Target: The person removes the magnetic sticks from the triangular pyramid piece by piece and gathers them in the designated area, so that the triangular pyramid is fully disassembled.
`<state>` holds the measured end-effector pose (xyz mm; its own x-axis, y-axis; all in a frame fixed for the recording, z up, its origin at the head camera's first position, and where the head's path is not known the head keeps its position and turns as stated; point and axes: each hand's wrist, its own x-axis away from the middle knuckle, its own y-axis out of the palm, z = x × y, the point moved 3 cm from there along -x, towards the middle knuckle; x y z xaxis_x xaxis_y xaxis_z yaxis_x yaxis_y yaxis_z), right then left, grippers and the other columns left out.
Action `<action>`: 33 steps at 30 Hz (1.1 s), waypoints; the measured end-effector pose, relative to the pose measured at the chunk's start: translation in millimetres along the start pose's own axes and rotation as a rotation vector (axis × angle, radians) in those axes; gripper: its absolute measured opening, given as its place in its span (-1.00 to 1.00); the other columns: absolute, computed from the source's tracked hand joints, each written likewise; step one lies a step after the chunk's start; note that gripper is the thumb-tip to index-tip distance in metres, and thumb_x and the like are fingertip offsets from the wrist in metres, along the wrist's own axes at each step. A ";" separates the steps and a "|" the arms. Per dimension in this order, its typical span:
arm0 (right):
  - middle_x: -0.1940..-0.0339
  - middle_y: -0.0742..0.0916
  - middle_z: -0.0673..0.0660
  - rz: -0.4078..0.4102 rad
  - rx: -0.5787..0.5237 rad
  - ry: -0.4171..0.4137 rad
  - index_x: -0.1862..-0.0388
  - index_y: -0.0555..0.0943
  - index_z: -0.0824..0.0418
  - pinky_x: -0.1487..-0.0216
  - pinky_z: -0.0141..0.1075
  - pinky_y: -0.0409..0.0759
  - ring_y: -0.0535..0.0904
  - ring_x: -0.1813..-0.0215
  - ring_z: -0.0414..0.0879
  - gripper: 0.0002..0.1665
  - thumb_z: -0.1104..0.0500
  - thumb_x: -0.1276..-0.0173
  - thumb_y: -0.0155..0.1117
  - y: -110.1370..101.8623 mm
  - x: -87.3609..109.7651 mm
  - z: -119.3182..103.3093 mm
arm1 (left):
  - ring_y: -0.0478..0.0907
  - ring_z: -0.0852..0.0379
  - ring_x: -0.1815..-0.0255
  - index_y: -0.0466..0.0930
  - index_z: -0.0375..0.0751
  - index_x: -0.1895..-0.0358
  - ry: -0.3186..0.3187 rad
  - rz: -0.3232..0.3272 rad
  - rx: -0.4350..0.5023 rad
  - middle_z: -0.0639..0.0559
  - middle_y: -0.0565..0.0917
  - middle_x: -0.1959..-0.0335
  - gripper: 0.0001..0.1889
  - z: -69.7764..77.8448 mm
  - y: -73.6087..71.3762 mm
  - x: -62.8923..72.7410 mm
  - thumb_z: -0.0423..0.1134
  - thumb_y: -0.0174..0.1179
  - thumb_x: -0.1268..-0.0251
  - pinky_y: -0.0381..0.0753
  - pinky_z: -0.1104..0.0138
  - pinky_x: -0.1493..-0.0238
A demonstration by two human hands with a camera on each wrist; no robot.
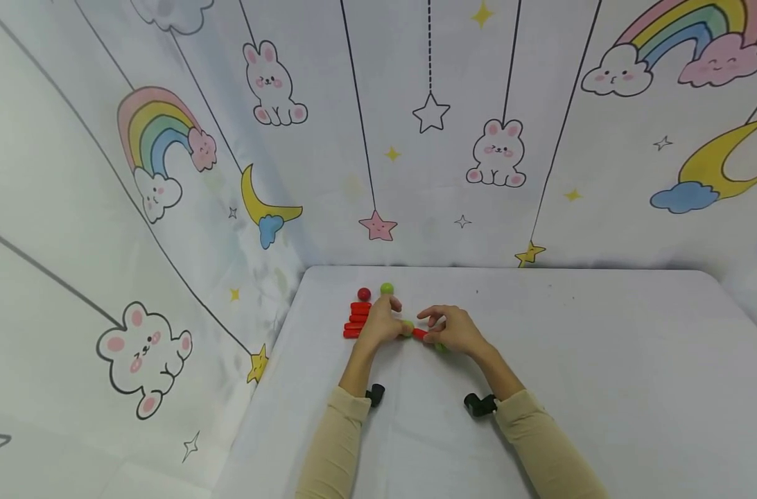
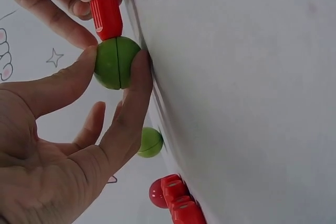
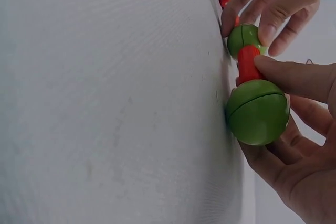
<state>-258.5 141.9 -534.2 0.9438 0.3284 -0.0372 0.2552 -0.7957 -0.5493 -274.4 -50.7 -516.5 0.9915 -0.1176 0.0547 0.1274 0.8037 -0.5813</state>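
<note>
My left hand (image 1: 383, 324) pinches a green ball (image 2: 107, 66) between thumb and finger, low over the white table. One end of a ribbed red rod (image 2: 106, 9) meets that ball. On the rod's other end sits a second green ball (image 3: 257, 114), seen in the right wrist view. The right hand (image 1: 458, 331) holds the rod, its thumb on the rod's side and its fingers partly hidden behind the nearer ball. Rod and balls form one line between the two hands.
Several red rods (image 1: 356, 319) lie in a stack beside my left hand. Behind them are a red ball (image 1: 364, 294) and another green ball (image 1: 387, 287). The white table (image 1: 603, 360) ends at a cloth wall (image 1: 328, 173) printed with cartoons.
</note>
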 end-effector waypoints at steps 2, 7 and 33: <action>0.23 0.65 0.10 -0.004 0.000 0.013 -0.12 0.74 0.19 0.32 -0.29 0.61 0.71 0.28 -0.15 -0.46 0.34 -0.12 0.64 -0.8 0.7 0.7 | 0.52 -0.02 0.12 0.50 -0.32 -0.03 -0.001 0.012 -0.027 -0.23 0.60 -0.04 -0.47 0.5 -0.6 -0.3 -0.47 0.56 0.01 0.62 0.18 0.07; 0.20 0.64 0.11 0.009 -0.011 0.055 -0.14 0.74 0.16 0.31 -0.28 0.62 0.76 0.24 -0.17 -0.42 0.35 -0.09 0.66 -4.8 1.5 4.8 | 0.48 -0.02 0.13 0.49 -0.34 -0.07 0.037 -0.041 -0.043 -0.26 0.56 -0.09 -0.49 6.7 -0.9 0.2 -0.47 0.53 -0.06 0.58 0.16 0.04; 0.20 0.71 0.07 -0.031 -0.016 0.060 -0.14 0.73 0.20 0.23 -0.25 0.66 0.75 0.19 -0.11 -0.42 0.33 -0.08 0.67 -5.3 0.8 2.8 | 0.67 -0.13 -0.12 0.50 -0.35 -0.25 0.138 0.122 0.070 -0.34 0.45 -0.20 -0.46 13.6 -14.3 -27.4 -0.55 0.43 -0.20 0.72 0.17 -0.04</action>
<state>-259.7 147.8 -533.7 0.9464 0.3217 0.0301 0.2870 -0.7939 -0.5361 -303.0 -51.1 -498.6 0.9876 -0.0916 -0.1275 0.0124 0.8550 -0.5185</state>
